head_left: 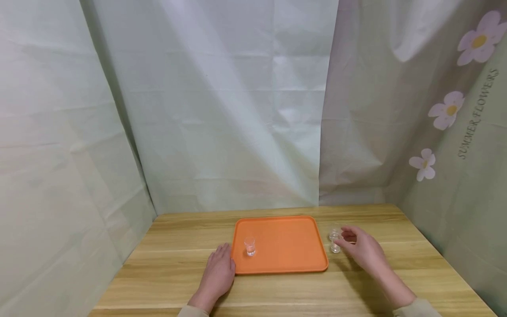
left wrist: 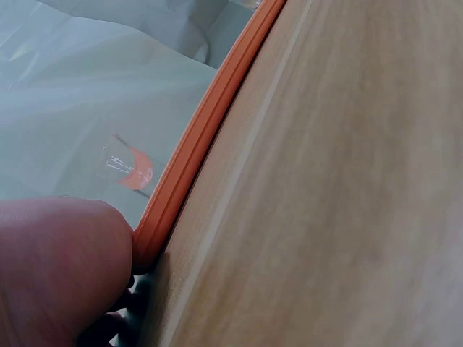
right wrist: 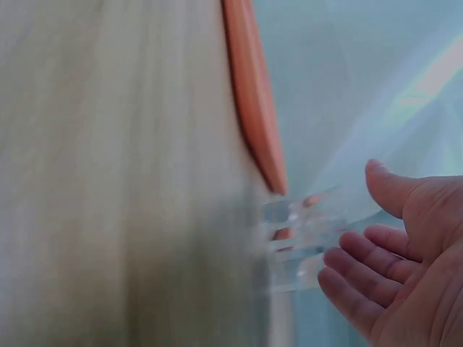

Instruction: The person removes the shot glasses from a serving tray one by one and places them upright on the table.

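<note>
An orange tray lies on the wooden table, with one small clear glass upright near its left side. My left hand rests against the tray's left edge, fingers extended; in the left wrist view the hand meets the tray's rim. Just right of the tray stand two small clear glasses, one behind the other. Beside them is my right hand, its thumb and fingers apart. In the right wrist view a gap shows between the hand and the blurred glasses.
The wooden table extends around the tray on all sides. Pale cloth curtains hang behind the table and along both sides, the right one printed with flowers.
</note>
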Motion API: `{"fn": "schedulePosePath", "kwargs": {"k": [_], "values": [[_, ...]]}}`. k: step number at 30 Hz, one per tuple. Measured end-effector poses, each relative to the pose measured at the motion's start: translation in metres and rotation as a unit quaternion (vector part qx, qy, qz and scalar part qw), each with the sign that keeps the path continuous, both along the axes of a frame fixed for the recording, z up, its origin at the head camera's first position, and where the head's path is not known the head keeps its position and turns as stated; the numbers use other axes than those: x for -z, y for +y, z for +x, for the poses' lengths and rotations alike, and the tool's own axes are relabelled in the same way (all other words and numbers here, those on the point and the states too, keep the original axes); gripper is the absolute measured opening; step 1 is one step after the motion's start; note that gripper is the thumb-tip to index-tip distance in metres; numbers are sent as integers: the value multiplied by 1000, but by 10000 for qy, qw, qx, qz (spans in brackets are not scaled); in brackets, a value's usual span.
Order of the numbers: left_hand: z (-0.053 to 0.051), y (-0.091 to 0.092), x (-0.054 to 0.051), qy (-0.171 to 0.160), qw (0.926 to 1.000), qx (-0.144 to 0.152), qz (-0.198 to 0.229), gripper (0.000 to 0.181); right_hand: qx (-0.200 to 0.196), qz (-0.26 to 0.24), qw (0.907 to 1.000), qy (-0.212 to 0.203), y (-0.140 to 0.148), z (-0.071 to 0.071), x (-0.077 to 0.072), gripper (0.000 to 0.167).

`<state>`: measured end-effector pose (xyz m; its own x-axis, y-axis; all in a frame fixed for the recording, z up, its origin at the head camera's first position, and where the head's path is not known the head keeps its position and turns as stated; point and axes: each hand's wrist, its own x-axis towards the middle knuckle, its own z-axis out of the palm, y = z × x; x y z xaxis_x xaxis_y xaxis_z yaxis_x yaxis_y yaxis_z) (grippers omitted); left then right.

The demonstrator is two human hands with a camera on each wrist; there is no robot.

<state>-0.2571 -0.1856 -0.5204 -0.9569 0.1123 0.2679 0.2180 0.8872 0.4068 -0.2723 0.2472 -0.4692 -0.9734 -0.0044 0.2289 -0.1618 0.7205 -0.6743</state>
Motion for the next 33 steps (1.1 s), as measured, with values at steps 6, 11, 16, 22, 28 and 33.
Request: {"fn": "schedulePosePath", "kwargs": {"k": [6,11,16,22,28,33], "values": [[-3,-2,1,-37,10000,-34,-23,48,-150,-81,9994,304,-16,6,-18,68],[-4,-3,1,-84,10000,-54,-8,48,-469,-311,9977,375,-39,5,-21,62],[-3,-3,1,-139,9999,-54,13,49,-795,-334,9957,335,-67,2,-17,58],[-3,-2,1,-129,9999,-43,34,49,-1235,-607,9905,78,-104,0,-10,56],[-3,0,2,-59,10000,-22,56,49,-1809,-720,9808,-92,-133,-5,0,60],[-1,0,1,-47,9999,-40,86,49,-2083,-807,9744,-265,-152,-12,7,66]]}}
